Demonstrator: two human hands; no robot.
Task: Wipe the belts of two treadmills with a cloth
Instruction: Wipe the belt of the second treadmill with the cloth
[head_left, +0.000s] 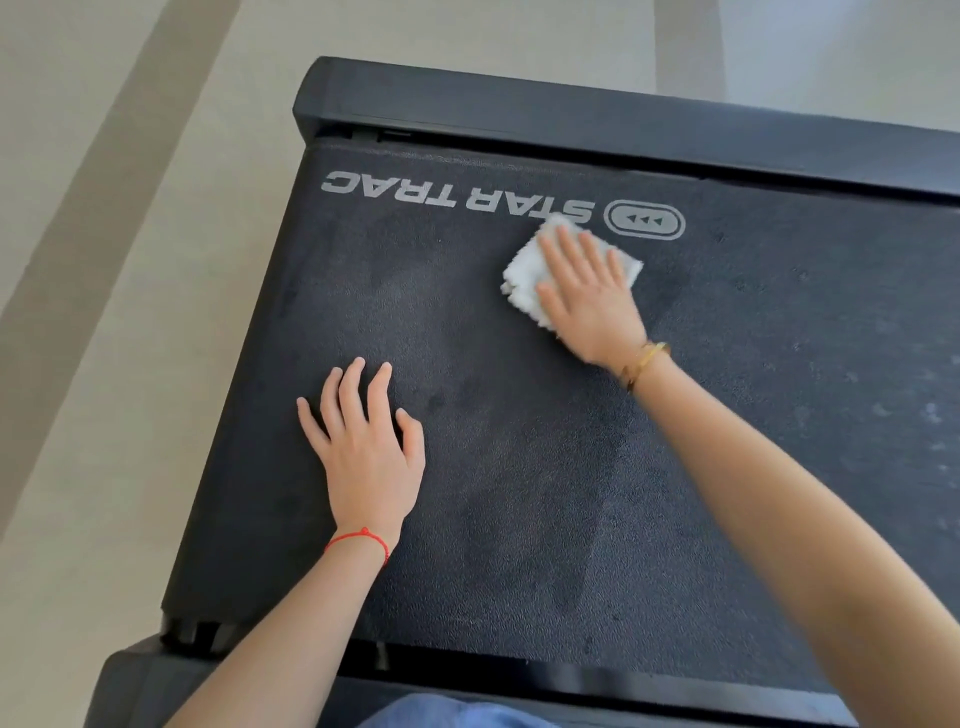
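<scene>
The treadmill belt (519, 441) is black with a fine pebbled grain, showing faint smears and pale specks toward the far right of the right hand. The right hand (587, 296) lies flat, fingers straight and slightly spread, pressing a folded white terry cloth (524, 278) onto the belt. The nubby edges of the cloth show beyond the fingertips and on the thumb side. Just ahead of those fingertips sits grey "STAR TRAC" lettering (457, 195) and an oval logo (645, 222). The left hand (363, 441) rests palm down on bare belt, fingers relaxed, holding nothing. A red string bracelet (358, 540) circles the left wrist, and a gold bangle (644, 364) circles the right. A smooth black side rail (571, 119) runs beyond the lettering.
</scene>
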